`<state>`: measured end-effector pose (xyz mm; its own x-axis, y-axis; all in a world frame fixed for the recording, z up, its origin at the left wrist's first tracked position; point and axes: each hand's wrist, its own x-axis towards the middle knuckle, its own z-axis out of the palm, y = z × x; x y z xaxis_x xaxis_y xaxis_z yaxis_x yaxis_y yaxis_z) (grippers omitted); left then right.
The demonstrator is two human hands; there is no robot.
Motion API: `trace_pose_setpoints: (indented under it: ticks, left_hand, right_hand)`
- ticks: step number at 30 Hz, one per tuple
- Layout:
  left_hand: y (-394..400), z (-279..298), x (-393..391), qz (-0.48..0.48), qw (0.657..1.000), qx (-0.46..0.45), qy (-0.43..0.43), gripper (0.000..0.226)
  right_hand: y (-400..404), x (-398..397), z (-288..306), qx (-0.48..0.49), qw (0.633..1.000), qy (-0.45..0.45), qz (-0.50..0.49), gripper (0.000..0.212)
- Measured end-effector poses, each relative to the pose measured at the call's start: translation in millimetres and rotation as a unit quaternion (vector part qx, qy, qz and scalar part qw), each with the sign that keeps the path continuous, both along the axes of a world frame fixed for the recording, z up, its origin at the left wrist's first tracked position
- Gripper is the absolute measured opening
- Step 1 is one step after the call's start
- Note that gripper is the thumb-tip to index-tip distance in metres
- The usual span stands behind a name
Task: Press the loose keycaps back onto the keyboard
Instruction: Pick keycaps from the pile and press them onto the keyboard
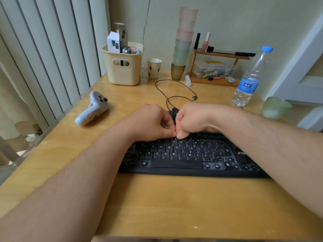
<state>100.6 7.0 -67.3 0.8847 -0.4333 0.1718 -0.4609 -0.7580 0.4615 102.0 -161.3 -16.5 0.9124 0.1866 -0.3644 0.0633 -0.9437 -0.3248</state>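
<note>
The black keyboard [190,154] is lying on the table [157,203], directly under both hands, with several bare blue switch stems showing along its bottom row where caps are missing. The left hand [150,122] and right hand [195,117] are meeting over the upper key rows, fingers curled and thumb tips pressing down together, probably seating a keycap, though the cap itself is hidden, so I cannot tell what either is grasping. A small dark heap, likely loose keycaps [173,111], is sitting just beyond the knuckles.
</note>
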Motion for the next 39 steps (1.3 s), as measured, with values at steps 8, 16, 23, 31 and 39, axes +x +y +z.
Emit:
trace_pose_setpoints:
  ticks: [8, 16, 23, 31, 39]
  left_hand:
    - [1, -1, 1, 0.020, 1.000, -0.008, 0.007, 0.010]
    - [2, 0, 0, 0.026, 1.000, -0.002, 0.011, 0.009]
    - [-4, 1, -1, 0.030, 0.999, 0.004, 0.009, 0.022]
    - [-12, -2, -2, 0.007, 1.000, -0.003, -0.003, 0.018]
    - [-21, 7, -10, 0.015, 0.999, -0.034, -0.008, 0.029]
  right_hand:
    - [12, 3, 0, -0.121, 0.991, -0.003, 0.054, 0.022]
    - [-12, 13, 2, 0.037, 0.999, 0.034, 0.019, 0.008]
    - [-48, 20, -15, 0.241, 0.962, -0.109, -0.061, 0.009]
    - [-95, 32, -34, 0.258, 0.937, -0.197, -0.131, 0.012]
    - [-99, 30, -47, 0.093, 0.976, -0.190, -0.054, 0.029]
